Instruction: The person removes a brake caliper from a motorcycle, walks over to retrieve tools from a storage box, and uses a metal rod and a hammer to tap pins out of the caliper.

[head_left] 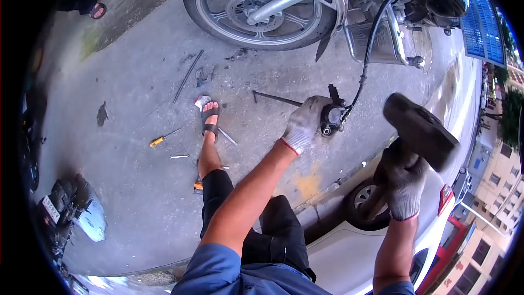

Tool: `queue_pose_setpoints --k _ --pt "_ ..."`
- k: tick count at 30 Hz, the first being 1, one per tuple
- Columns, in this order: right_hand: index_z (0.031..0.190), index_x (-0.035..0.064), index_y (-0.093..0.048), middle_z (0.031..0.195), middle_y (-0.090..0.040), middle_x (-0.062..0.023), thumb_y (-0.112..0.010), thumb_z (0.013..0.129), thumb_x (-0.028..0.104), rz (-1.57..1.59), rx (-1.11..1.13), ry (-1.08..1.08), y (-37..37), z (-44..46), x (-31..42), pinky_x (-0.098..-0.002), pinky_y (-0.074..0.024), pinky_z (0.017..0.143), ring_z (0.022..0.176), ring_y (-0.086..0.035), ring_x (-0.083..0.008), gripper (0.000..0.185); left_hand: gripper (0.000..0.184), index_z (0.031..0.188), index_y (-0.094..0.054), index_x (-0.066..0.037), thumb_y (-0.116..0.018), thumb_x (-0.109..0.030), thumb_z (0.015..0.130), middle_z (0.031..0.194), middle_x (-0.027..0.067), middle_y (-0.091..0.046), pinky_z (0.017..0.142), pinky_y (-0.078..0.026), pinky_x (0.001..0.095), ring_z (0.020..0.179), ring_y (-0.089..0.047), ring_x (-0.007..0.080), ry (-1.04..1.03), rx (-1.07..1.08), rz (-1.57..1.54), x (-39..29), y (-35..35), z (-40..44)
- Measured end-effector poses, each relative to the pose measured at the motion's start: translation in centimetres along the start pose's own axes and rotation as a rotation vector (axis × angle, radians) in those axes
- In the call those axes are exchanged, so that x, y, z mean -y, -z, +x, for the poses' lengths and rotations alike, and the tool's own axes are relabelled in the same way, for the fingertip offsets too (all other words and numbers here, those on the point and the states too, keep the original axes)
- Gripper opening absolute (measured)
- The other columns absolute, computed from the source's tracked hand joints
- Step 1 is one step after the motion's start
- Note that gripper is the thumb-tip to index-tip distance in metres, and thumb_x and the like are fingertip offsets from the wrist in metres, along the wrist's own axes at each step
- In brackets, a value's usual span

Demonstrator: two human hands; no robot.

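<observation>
My left hand, in a pale knit glove with red trim, closes at the side of a black brake caliper low over the concrete. A black hose runs from the caliper up to the motorcycle. A dark bar with a short bent end reaches out from behind this hand; whether the fingers grip it is hidden. My gloved right hand is wrapped round a heavy hammer, raised to the right of the caliper. Its block-shaped head is slightly blurred, and the handle slants down past the glove.
On the ground lie a yellow-handled screwdriver, a long thin rod and a small wrench. My sandaled foot stands among them. A white car is close on the right. Another person's foot shows at upper left.
</observation>
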State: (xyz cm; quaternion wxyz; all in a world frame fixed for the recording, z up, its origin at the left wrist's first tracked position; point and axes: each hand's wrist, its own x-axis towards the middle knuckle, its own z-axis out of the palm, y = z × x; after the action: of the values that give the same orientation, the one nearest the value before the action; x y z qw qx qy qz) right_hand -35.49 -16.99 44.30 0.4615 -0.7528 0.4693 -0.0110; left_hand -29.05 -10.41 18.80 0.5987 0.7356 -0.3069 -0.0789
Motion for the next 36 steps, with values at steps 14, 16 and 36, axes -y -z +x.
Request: queue_pose_setpoints --k 14,16,36 --pt "0.096 0.0040 -0.050 0.070 -0.053 -0.0049 -0.061 0.083 0.003 -0.009 0.021 -0.057 -1.5 0.8 -3.4 -0.0299 -0.0419 0.040 0.046 -0.050 -0.0130 0.017 0.061 0.111 -0.052 -0.005 -0.081 -0.022 0.059 0.105 0.0167 -0.059 0.085 -0.049 0.0408 0.099 -0.058 0.0351 0.039 0.013 -0.010 -0.3 0.6 0.1" --pt "0.094 0.0035 -0.052 0.067 -0.052 -0.0035 -0.061 0.082 0.004 -0.151 0.098 -0.052 -2.7 2.6 -6.8 -0.0299 -0.0419 0.043 0.049 -0.049 -0.0122 0.015 0.061 0.112 -0.052 -0.006 -0.081 -0.020 0.059 0.106 0.0156 -0.059 0.085 -0.049 0.0405 0.098 -0.058 0.0349 0.098 0.066 -0.024 -0.8 1.1 0.2" --pt "0.078 0.0026 -0.055 0.066 -0.055 -0.0027 -0.062 0.083 0.001 -0.073 -0.028 -0.021 -0.8 0.1 -1.6 -0.0264 -0.0429 0.044 0.052 -0.052 -0.0105 0.009 0.061 0.112 -0.052 -0.008 -0.081 -0.019 0.059 0.102 0.0142 -0.060 0.083 -0.049 0.0406 0.096 -0.059 0.0341 0.097 0.018 -0.035 -1.0 0.5 -0.4"
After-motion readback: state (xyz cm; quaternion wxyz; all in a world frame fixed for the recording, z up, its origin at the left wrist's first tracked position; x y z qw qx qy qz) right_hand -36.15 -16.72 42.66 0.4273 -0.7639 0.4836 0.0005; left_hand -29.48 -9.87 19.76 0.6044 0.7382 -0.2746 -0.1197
